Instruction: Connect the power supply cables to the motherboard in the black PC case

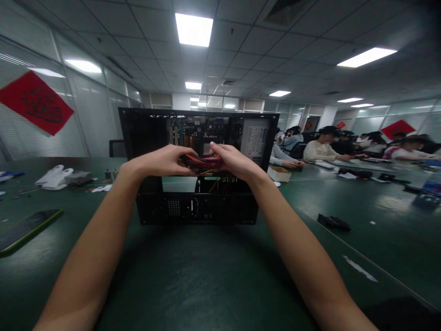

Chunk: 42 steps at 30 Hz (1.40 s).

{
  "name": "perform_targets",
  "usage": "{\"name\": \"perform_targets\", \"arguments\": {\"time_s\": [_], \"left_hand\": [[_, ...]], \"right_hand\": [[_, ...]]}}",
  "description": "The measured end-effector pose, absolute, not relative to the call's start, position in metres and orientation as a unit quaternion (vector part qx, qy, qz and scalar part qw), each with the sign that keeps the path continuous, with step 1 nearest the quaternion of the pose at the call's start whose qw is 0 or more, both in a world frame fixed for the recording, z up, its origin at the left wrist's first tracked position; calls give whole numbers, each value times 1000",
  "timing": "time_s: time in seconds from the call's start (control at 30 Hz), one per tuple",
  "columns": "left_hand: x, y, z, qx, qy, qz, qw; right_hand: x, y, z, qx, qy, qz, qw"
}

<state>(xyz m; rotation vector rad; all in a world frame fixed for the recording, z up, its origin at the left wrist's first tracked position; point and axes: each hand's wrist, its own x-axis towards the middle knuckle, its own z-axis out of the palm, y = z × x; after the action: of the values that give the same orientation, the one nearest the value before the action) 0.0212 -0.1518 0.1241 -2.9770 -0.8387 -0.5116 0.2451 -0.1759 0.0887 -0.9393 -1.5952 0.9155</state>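
A black computer case (200, 209) stands on the green table in front of me, its side open toward me. Inside show a motherboard (198, 126) with slots and a power supply (254, 138) with a white label at the upper right. A bundle of red, black and yellow cables (203, 161) runs between my hands, in front of the motherboard. My left hand (165, 161) curls its fingers round the left end of the bundle. On the right, my right hand (230, 158) grips the other end, thumb on top. Its fingertips are partly hidden behind the cables.
The green table (193, 276) spreads around the case. At left lie a green-edged dark keyboard (29, 227), white plastic bags (55, 177) and a grey box (78, 178). To the right are a small open box (279, 174) and a black object (333, 222). Several people sit farther back.
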Motion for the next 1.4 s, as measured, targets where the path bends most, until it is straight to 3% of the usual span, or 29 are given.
{"name": "perform_targets", "arguments": {"time_s": [0.23, 0.37, 0.6, 0.7, 0.87, 1.27, 1.4], "left_hand": [[29, -163, 123, -946, -216, -241, 29], [31, -167, 126, -934, -169, -310, 55], [33, -175, 128, -922, -131, -347, 113], [37, -178, 128, -928, -121, -336, 111], [42, -182, 127, -935, -109, -322, 99], [45, -190, 129, -943, -122, -303, 58], [45, -188, 129, -943, -116, -306, 60]], "right_hand": [[256, -184, 93, -384, -689, 369, 491], [262, -187, 93, -393, -734, 338, 439], [261, -210, 100, -471, -831, 89, 283], [255, -227, 107, -446, -840, 40, 306], [247, -241, 112, -350, -859, 148, 343], [250, -239, 115, -387, -777, 177, 463], [249, -243, 116, -388, -775, 186, 463]]}}
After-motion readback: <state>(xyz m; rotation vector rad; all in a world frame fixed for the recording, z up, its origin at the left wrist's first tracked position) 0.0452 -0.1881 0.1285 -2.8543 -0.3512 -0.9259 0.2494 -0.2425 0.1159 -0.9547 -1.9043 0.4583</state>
